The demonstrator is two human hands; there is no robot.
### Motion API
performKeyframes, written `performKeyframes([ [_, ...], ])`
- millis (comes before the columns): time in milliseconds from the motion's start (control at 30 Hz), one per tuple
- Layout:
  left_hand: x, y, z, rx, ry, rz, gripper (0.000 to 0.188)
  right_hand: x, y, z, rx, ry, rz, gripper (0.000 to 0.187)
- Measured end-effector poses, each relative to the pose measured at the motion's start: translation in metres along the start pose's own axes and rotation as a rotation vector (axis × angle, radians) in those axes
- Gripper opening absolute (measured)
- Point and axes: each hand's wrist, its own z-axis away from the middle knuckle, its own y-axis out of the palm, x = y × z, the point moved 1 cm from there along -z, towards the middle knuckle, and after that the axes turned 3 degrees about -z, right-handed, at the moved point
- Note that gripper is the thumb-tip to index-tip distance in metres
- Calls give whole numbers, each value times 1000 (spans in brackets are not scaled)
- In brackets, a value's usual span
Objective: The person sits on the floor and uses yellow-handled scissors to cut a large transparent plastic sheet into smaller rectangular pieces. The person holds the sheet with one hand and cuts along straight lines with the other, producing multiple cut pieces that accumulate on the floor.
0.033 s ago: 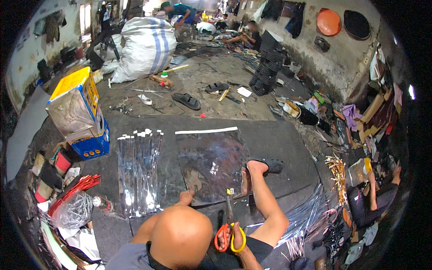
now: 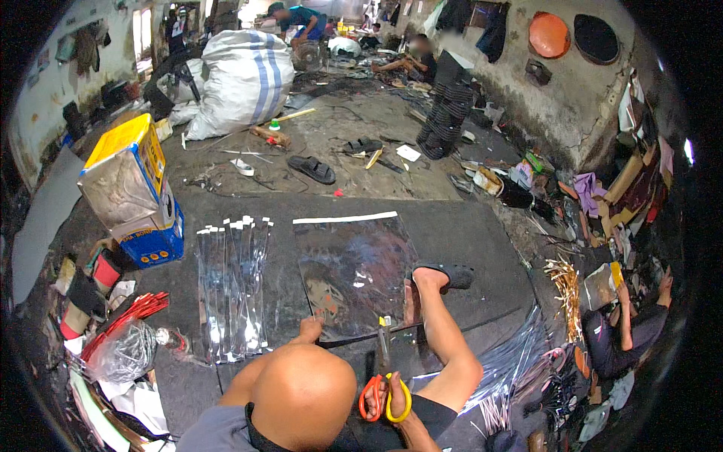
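Note:
A glossy, see-through plastic sheet point(image 2: 354, 264) with a white strip along its far edge lies on the dark mat. At its near left corner, my left hand point(image 2: 310, 330) has its fingers closed on the edge; my bent knee hides part of that arm. My right hand point(image 2: 392, 401) grips a pair of scissors point(image 2: 385, 350) by its red and yellow handles, blades pointing away from me at the sheet's near edge. Whether the blades touch the sheet, I cannot tell. Left of the sheet, several narrow clear strips point(image 2: 232, 290) with white ends lie side by side.
My sandaled foot point(image 2: 454, 278) rests by the sheet's right edge. At left stand stacked boxes point(image 2: 147, 196), near red strips point(image 2: 124, 324) and a bag of silvery cords point(image 2: 128, 354). Long shiny strips point(image 2: 497, 361) lie at right, beside another person point(image 2: 621, 324). A white sack point(image 2: 241, 83) stands farther off.
The sheet's near edge has shifted slightly, with a darker band showing along it. My left hand has moved very little; the scissors stay in place.

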Motion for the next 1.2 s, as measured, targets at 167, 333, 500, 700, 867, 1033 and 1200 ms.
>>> performKeyframes([
  [167, -30, -2, 4, -147, 5, 2, 26, 5, -30, 3, 130, 9, 56, 70],
  [333, -31, -47, 8, -365, -62, -312, 31, -1, -18, -6, 117, 20, 132, 58],
  [500, 25, -94, 7, -263, -136, 177, 22, -18, 19, -26, 77, 111, 177, 57],
  [700, 21, -73, 47, -384, -246, 538, 16, -27, 65, -33, 109, 162, 222, 53],
  [867, 0, -67, 51, -470, -267, 539, 17, -25, 69, -45, 187, 221, 393, 61],
  [1033, -10, -84, 16, -319, -233, 516, 16, -26, 63, -64, 200, 216, 414, 58],
  [1200, -16, -126, 26, 32, -146, 72, 13, -30, 54, -78, 177, 172, 639, 55],
])
